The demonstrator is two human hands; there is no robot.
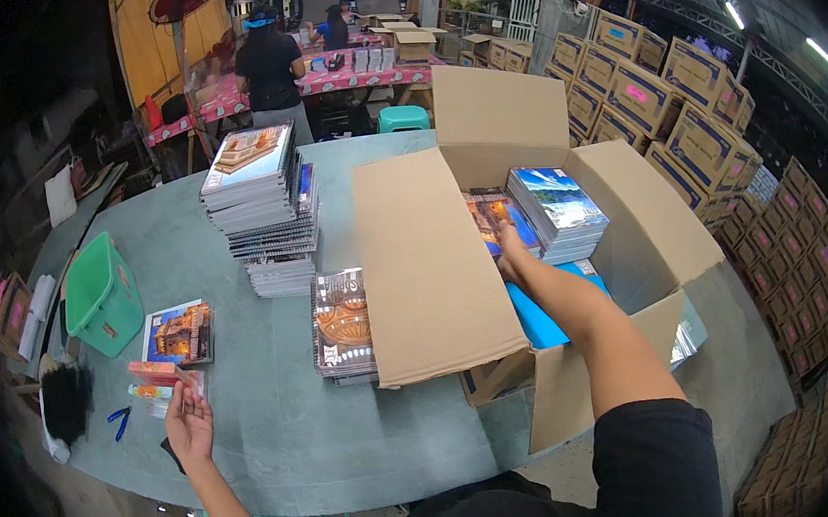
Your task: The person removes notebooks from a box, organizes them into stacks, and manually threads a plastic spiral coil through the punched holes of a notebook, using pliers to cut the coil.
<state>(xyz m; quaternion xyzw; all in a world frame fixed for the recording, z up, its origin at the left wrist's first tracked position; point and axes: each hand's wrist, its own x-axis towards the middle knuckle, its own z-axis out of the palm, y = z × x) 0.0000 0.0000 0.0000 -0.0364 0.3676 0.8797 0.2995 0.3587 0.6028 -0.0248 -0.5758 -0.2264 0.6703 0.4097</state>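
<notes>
Two bare hands are at work on either side of the open cardboard box's (439,266) left flap. Nearest us, well left of that box, it's the left hand (191,431), palm turned up, fingers loosely curled and a little apart beside a small orange-pink carton (156,373); whether they touch it, I cannot tell. Blue-handled pliers (121,422) lie farther left of the box, and a spiral notebook with a lit-building cover (175,334) sits just past the carton.

Now to the box itself! The right hand (510,243) is down inside, over a brown-and-blue notebook (484,209), the thing that counts here, beside the box's inner stack of waterfall-covered notebooks (560,203). Its fingers stretch forward onto that cover; whether they pinch an edge or merely press, I can't tell. A bright blue cover (538,312) shows in the box's near part.

Touching the box's left flap, or just under it, there's a short dome-covered stack (342,327); beyond it, left of the box, rises a tall notebook stack (260,212), with a green wastebasket (111,297) far out left.

The step in hand looks like settling or gripping that notebook in the box; I'd say the next move calls for squared edges and a wrist clear of the flaps.

Past the box, a person in black (270,71) stands by a pink-covered table (361,76), and stacked cartons (639,95) fill the right.
</notes>
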